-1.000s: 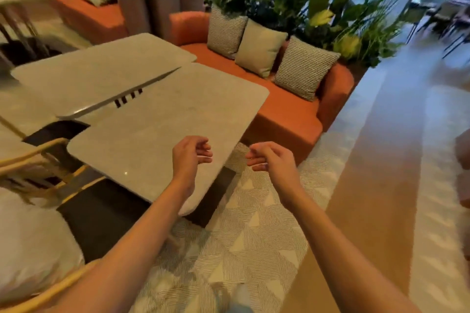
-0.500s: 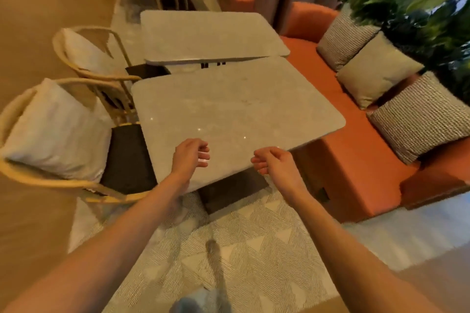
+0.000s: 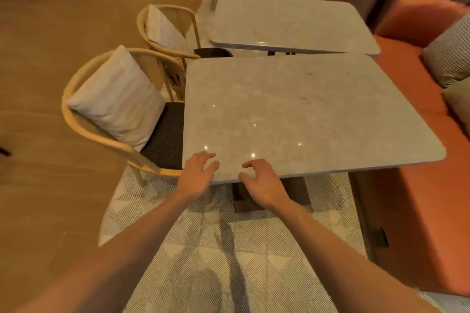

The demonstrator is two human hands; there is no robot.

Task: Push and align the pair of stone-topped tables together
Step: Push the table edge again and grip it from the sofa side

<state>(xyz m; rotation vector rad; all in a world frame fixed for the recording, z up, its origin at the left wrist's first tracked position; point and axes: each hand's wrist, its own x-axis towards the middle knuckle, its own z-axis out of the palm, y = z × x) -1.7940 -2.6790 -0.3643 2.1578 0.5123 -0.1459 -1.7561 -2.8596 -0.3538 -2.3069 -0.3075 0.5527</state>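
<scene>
Two grey stone-topped tables stand one behind the other. The near table [image 3: 300,109] fills the middle of the view; the far table [image 3: 287,20] lies beyond it. Their facing edges meet at the right and spread into a narrow wedge-shaped gap toward the left. My left hand [image 3: 197,176] hovers at the near table's front edge close to its left corner, fingers spread and holding nothing. My right hand [image 3: 263,181] is at the same front edge a little to the right, fingers apart and curled, thumb near the rim. Whether either hand touches the stone is unclear.
Two wooden armchairs with white cushions, the near armchair [image 3: 112,104] and the far armchair [image 3: 165,30], stand along the tables' left side. An orange sofa [image 3: 417,185] with patterned pillows [image 3: 450,56] runs along the right. A patterned rug [image 3: 229,262] lies underfoot, wooden floor at left.
The view has swung left and down, so I now face the near table's front edge squarely. Both hands moved forward to that edge and their fingers opened.
</scene>
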